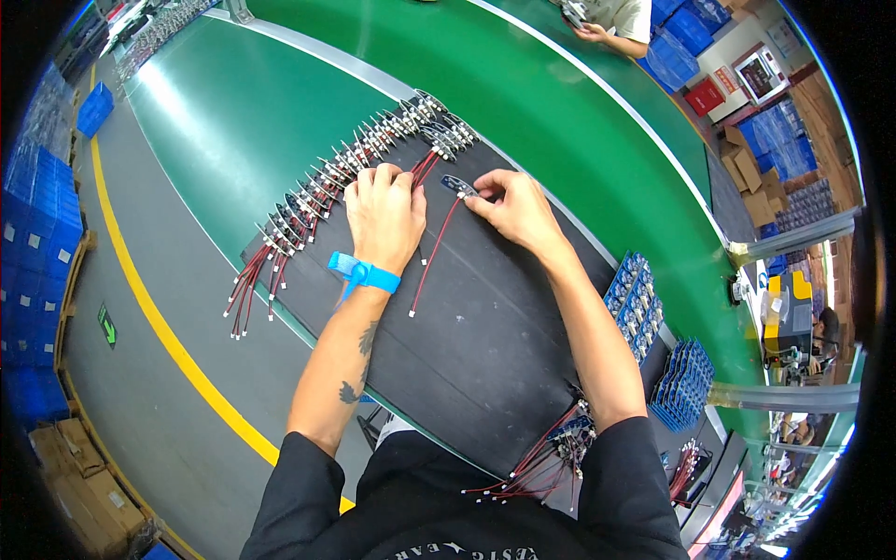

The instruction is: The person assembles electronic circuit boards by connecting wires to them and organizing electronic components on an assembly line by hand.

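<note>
My right hand [515, 211] pinches a small dark circuit board [455, 185] between thumb and fingertips. From that board a red-and-black cable [434, 259] trails over the black mat, a white connector at its end. My left hand [383, 213], with a blue strap [364, 272] at the wrist, is curled beside a long row of similar boards [347, 170]. Red cables from a second, shorter group of boards [450, 137] run toward its fingertips. What those fingers grip is hidden beneath the hand.
The black mat [485, 345] covers part of the green table [233, 103]. Blue board panels [635, 303] and a blue stack [683, 383] stand at the right. By my right elbow lies a bundle of cabled boards [569, 439]. Across the table, another person's hand [590, 33] holds a part.
</note>
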{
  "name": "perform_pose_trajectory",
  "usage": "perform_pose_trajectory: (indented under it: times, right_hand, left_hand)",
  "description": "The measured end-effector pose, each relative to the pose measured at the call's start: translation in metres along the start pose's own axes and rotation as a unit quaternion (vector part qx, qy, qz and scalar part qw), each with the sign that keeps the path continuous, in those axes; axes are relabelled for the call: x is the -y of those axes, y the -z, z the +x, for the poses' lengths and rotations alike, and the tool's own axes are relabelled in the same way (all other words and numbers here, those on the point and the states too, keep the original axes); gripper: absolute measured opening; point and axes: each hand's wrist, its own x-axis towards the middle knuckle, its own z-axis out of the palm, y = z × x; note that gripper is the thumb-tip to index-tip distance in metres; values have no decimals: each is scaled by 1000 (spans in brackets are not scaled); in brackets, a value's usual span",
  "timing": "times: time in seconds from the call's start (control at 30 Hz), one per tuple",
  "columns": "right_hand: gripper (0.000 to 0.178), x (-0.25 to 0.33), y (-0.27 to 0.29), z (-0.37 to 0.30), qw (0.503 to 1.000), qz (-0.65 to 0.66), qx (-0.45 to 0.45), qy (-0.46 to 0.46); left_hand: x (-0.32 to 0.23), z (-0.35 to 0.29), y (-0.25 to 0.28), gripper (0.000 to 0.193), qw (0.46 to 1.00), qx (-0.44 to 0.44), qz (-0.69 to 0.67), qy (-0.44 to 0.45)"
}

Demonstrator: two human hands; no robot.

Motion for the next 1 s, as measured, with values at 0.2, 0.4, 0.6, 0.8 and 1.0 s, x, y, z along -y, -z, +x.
perform_pose_trajectory:
  times: [0.2,0.4,0.6,0.8,1.0]
  right_hand:
    - [17,-6,10,-8,994,79,69,34]
    - [18,5,-1,7,955,290,-21,51]
    - [18,20,-49,31,974,128,-177,67]
    - [15,23,-68,29,967,29,-230,102]
    - [14,26,-75,24,960,22,-259,101]
  left_hand:
    - [2,0,3,19,1000,-19,-12,5]
    - [7,20,22,25,953,-142,-229,139]
    - [5,18,30,23,962,-127,-224,93]
    - [0,1,24,54,995,89,-34,27]
    - [4,-2,17,32,996,91,-17,10]
